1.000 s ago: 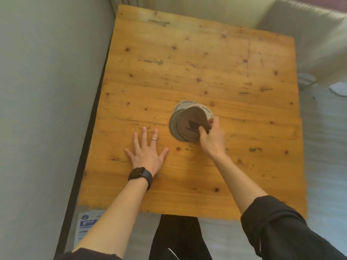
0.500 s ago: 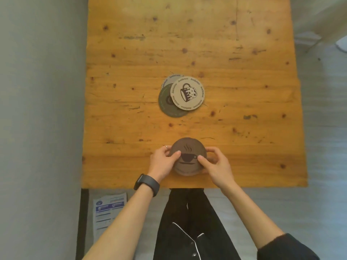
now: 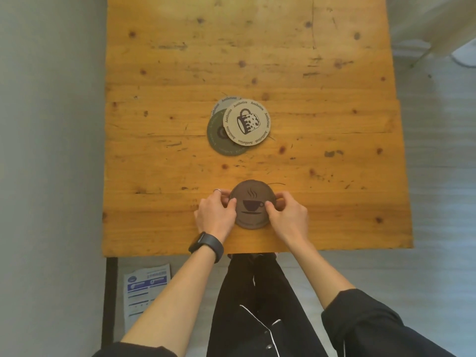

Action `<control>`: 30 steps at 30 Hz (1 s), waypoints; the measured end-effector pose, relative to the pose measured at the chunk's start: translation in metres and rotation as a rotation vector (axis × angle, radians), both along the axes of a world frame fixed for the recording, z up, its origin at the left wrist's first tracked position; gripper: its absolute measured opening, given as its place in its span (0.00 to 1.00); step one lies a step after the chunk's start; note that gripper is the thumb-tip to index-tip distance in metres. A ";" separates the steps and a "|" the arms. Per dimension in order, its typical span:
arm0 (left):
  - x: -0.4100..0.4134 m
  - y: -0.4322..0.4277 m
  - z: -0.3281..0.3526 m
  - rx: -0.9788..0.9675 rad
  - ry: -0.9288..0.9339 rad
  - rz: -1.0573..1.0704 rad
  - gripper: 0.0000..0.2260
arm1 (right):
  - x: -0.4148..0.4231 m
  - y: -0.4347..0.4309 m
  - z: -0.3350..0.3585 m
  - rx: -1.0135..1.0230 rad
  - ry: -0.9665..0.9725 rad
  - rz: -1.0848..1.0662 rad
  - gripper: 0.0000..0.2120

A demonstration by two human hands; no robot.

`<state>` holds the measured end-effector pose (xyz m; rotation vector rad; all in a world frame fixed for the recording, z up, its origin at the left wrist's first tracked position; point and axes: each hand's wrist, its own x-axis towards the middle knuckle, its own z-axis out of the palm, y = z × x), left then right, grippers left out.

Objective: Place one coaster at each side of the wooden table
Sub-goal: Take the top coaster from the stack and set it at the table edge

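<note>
A brown round coaster point(image 3: 253, 197) with a steaming cup printed on it lies flat on the wooden table point(image 3: 334, 150), close to the near edge at its middle. My left hand point(image 3: 215, 215) pinches its left rim and my right hand point(image 3: 288, 215) pinches its right rim. Further back, near the table's centre, three coasters lie overlapped: a beige one with a mug drawing point(image 3: 248, 123) on top, a dark green one point(image 3: 219, 140) under its left side, and a pale one point(image 3: 223, 101) peeking out behind.
A grey wall point(image 3: 49, 150) runs along the table's left side. A printed leaflet point(image 3: 146, 289) lies on the floor under the near left corner. My dark trousers point(image 3: 252, 305) are below the near edge. Light floor lies to the right.
A second ago my right hand picked the brown coaster off the central pile while the left lay flat. The coaster now sits near the front edge, held by both hands. Little changed since half a second ago.
</note>
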<state>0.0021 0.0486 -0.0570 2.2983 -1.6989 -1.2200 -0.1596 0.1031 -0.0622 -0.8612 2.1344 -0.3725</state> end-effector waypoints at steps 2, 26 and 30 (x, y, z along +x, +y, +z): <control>0.002 -0.001 -0.002 0.003 0.020 0.020 0.03 | -0.001 -0.001 -0.001 0.010 -0.056 -0.035 0.10; 0.008 -0.014 -0.003 -0.141 -0.262 -0.321 0.15 | -0.010 -0.023 0.009 0.033 0.146 0.223 0.12; 0.006 -0.068 -0.001 -0.248 -0.134 -0.294 0.17 | -0.025 -0.083 0.011 -0.026 -0.003 0.089 0.22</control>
